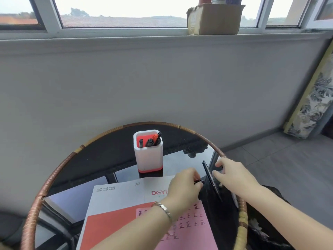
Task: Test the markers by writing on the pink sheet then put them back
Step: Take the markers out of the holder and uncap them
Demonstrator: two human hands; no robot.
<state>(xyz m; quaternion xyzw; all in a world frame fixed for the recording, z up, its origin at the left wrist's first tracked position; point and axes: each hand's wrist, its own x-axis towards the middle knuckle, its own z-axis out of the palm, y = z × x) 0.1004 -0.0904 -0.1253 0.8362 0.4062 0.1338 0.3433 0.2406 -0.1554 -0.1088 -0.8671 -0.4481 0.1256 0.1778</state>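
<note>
From the head camera, a round table [100,159] with a dark, glossy glass top and a rim wrapped in woven cane fills the near half of the scene. Beyond it rises a plain grey wall [162,78] under a white-framed window [126,15], and a brown cardboard box [215,19] sits on the sill at the far right. A grey tiled floor [281,163] shows to the right, where a leaf-patterned panel [313,98] leans against the wall.

Near the far middle of the table stands an upright pen holder [148,156], a white rounded box with a red base and red lining, holding several black markers and one orange-capped marker. In front of it lies a white and red printed card [115,201] with red lettering. The pink sheet [189,230] lies on the near right part of the card, matte and flat, covered in rows of small written marks.

The left hand [183,188], a metal bracelet at its wrist, reaches over the far edge of the pink sheet with fingers curled closed around a small dark piece, possibly a cap, whose end pokes out to the right. The right hand [234,175] is just beside it, fingers loosely bent, pinching a slim black marker [211,179] that slants from far left to near right above the dark glass.
</note>
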